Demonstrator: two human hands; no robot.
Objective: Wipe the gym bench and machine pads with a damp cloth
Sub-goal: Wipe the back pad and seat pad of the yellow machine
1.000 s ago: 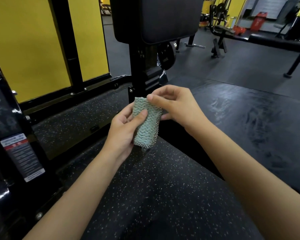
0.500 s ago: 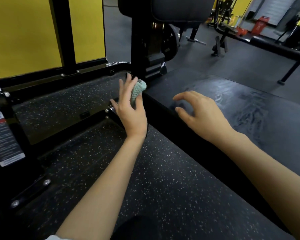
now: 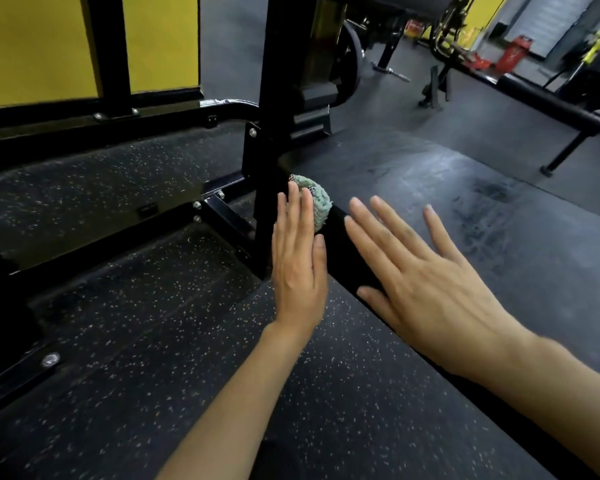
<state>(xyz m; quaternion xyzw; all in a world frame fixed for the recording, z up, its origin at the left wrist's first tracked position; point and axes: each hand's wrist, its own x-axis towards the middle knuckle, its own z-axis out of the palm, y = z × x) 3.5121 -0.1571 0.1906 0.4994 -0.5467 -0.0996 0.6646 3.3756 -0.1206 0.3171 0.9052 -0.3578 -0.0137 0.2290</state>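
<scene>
A folded pale green knitted cloth point(image 3: 320, 201) is pressed against the left side edge of the black bench pad point(image 3: 465, 209) by my left hand point(image 3: 298, 258), whose fingers lie flat over it and hide most of it. My right hand point(image 3: 420, 271) is spread with fingers apart at the pad's near left edge and holds nothing; I cannot tell if it touches. The pad's top shows streaky marks on its right part. The machine's upper pad is cut off at the top of the frame.
The machine's black upright post point(image 3: 278, 98) and frame bolts point(image 3: 197, 204) stand just beyond my left hand. Yellow wall panels point(image 3: 35, 46) sit at the back left. A second black bench point(image 3: 548, 98) and a red container point(image 3: 513, 53) are at the far right. Speckled rubber flooring point(image 3: 153, 341) lies below.
Both hands held the cloth upright a second ago. The right hand let go and spread out at the pad's edge. The left hand carried the cloth to the pad's side edge and flattened on it.
</scene>
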